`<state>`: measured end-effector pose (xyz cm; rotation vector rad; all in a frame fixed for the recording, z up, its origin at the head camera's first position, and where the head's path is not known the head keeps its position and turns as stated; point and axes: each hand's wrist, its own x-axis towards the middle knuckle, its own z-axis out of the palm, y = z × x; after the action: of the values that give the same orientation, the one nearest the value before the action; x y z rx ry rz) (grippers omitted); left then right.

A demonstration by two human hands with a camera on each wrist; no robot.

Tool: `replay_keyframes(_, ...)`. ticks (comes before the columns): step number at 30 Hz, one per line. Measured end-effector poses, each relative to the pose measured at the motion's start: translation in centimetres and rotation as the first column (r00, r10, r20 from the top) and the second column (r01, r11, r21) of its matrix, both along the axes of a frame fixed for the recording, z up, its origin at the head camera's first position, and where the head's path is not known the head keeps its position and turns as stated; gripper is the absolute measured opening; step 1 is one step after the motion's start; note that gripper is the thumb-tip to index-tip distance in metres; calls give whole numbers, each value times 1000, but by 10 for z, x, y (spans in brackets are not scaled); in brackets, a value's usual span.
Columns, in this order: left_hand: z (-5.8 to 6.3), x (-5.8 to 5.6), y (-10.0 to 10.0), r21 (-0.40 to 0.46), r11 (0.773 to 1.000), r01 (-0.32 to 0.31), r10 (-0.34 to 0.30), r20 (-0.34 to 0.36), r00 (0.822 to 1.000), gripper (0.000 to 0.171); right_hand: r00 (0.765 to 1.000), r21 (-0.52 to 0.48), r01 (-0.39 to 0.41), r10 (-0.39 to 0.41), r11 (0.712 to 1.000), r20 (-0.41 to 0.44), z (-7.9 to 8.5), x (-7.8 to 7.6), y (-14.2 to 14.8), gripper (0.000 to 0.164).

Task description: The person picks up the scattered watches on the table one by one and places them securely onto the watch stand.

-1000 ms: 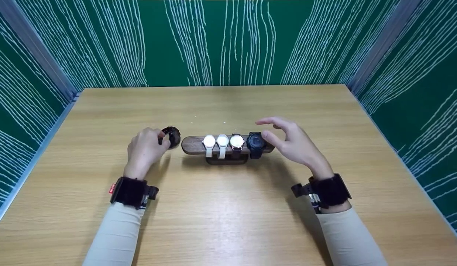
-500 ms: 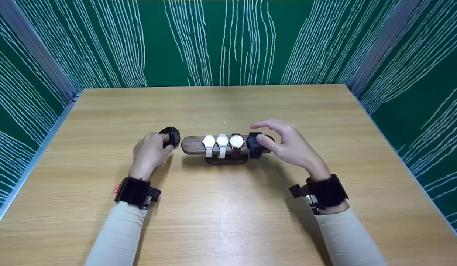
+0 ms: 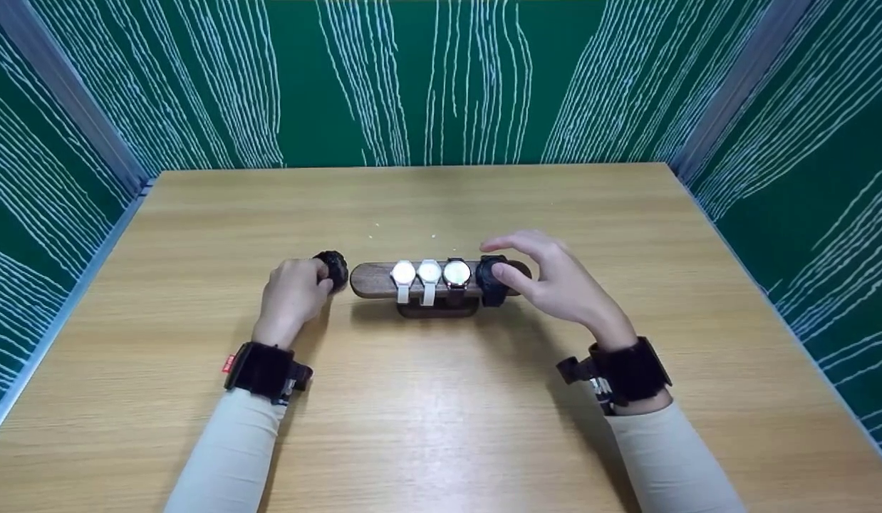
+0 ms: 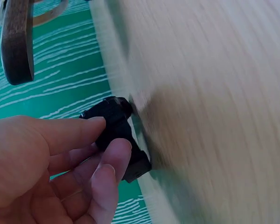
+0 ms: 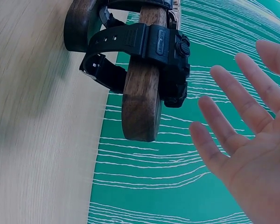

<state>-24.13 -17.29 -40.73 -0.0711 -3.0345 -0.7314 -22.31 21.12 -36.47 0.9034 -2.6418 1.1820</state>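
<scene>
On the left, my left hand (image 3: pixel 293 296) pinches a chunky black watch (image 3: pixel 333 269) between thumb and fingers. The left wrist view shows this black watch (image 4: pixel 115 122) low over the table, partly covered by the fingertips. Just right of it stands a wooden watch stand (image 3: pixel 370 282). Its bar carries two white-strapped watches, one (image 3: pixel 404 273) beside the other (image 3: pixel 429 272), then a dark-strapped watch (image 3: pixel 456 273) and a large black watch (image 3: pixel 491 291) near the right end. My right hand (image 3: pixel 562 281) hovers there with fingers spread, apart from the strapped-on watch (image 5: pixel 154 44) in the right wrist view.
The wooden table (image 3: pixel 427 413) reaches back to a green wall (image 3: pixel 441 85) with white wavy lines. Similar panels flank both sides. Several tiny white specks (image 3: pixel 433 236) lie behind the stand. Black wrist bands with cameras sit on both forearms.
My left hand has shifted right, turning the black watch slightly closer to the stand's left end. My right hand has drifted a little left over the stand's right end.
</scene>
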Motion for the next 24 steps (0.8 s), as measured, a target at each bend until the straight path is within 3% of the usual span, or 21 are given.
replay_keyframes(15, 23, 3, -5, 75, 997, -26, 34, -120, 992, 19, 1000, -2, -7, 7, 1000, -16, 2, 1, -2, 30)
replay_keyframes(24, 50, 15, 10, 135, 990, 34, 7, -292, 956, 20, 999, -12, -4, 3, 1000, -36, 4, 2, -3, 30)
